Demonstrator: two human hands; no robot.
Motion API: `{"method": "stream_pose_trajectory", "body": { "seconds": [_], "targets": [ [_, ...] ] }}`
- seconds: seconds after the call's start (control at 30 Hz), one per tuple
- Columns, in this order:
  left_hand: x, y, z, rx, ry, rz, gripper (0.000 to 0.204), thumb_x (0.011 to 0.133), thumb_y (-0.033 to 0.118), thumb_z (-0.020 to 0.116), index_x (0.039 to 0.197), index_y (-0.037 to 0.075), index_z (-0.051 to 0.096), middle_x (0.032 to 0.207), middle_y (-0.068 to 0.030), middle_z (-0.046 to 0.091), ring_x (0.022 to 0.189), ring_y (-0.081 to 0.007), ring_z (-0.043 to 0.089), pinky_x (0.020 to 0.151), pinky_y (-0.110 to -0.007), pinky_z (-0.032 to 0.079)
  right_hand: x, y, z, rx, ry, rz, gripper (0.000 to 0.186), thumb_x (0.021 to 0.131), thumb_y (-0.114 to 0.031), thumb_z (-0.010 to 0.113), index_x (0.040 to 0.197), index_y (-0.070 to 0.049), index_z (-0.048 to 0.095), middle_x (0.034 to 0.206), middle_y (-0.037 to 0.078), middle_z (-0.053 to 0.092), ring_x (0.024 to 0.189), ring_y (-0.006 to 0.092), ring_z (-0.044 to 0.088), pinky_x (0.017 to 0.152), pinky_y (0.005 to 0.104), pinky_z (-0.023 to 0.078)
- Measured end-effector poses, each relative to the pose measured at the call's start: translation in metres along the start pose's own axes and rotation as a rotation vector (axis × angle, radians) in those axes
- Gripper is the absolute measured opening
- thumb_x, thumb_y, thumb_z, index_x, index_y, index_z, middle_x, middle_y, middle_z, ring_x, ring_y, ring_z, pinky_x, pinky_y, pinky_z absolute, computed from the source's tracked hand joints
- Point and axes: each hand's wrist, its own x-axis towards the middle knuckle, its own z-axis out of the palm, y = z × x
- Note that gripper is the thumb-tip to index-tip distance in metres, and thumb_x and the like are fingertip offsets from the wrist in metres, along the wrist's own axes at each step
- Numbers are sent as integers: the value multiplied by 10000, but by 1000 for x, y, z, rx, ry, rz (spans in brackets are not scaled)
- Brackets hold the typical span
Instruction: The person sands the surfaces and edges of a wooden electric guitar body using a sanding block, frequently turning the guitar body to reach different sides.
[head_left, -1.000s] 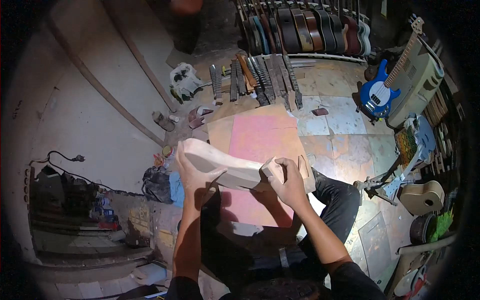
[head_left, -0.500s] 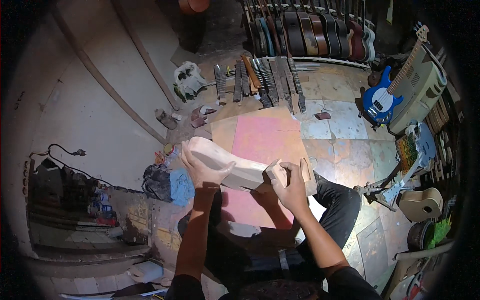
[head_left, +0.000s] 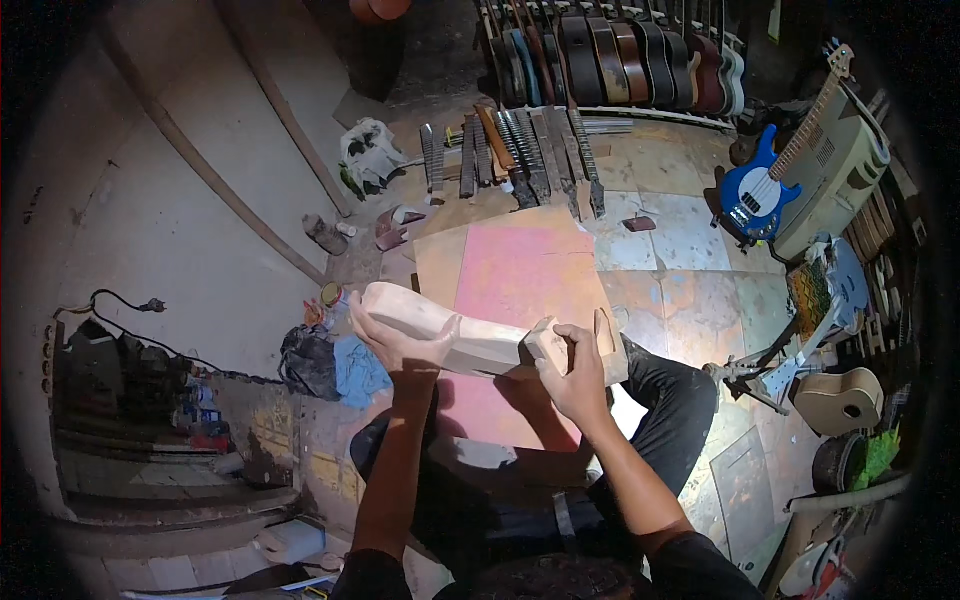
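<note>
A pale, unpainted wooden guitar body [head_left: 470, 330] with a curved waist is held on edge above my lap. My left hand [head_left: 405, 345] grips its left end, thumb spread along the near side and fingers round the outer edge. In my right hand [head_left: 575, 375] is a small pale sanding block [head_left: 546, 345], pinched between thumb and fingers against the body's upper edge, right of the waist. The face of the block against the wood is hidden. Under the body lies a pink board [head_left: 520, 265].
Several guitar necks [head_left: 520, 150] lie beyond the board, before a rack of guitars [head_left: 620, 60]. A blue bass guitar [head_left: 760, 195] leans at the right, with an acoustic guitar body [head_left: 840, 400] nearer. By my left arm are a blue cloth [head_left: 360, 370] and a black bag [head_left: 308, 360].
The left end of the guitar body has dipped slightly toward me, my left hand with it. My right hand keeps its hold on the block, and the view has shifted a little.
</note>
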Motion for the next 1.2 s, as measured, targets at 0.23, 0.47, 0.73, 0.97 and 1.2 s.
{"method": "stream_pose_trajectory", "body": {
  "seconds": [0.23,0.47,0.73,0.97,1.2],
  "targets": [
    [18,5,-8,147,-261,-15,1506,492,317,1048,1655,53,129,1563,-249,352,1454,-448,352,1230,-577,295,10,11,-7,-49,44,-12,526,841,-89,760,1303,10,530,1196,195,610,1146,325,628,1023,410,492],
    [32,35,-3,238,-237,77,1400,515,381,1029,1632,63,248,1512,-208,441,1424,-414,401,1212,-564,279,55,54,-13,147,50,75,484,903,-65,726,1333,0,514,1205,155,644,1116,240,646,1002,375,503],
    [76,22,3,-74,-439,184,751,567,254,1009,1214,33,700,1186,-154,673,1073,-296,685,926,-391,557,84,92,-37,115,-22,251,483,915,-150,750,1333,-20,547,1142,156,682,1036,243,667,927,377,525],
    [79,-1,14,-162,-497,130,713,519,334,1035,1087,32,729,1013,-148,757,924,-310,735,847,-415,580,56,136,-39,135,71,387,486,926,-195,708,1345,-11,544,1181,170,659,1081,258,645,946,383,517],
    [75,0,7,-76,-601,-56,704,565,313,1027,1135,27,729,1091,-158,773,986,-253,749,859,-385,588,35,151,-38,140,172,439,471,927,-147,699,1340,17,541,1194,170,653,1081,253,647,964,371,509]
  ]
}}
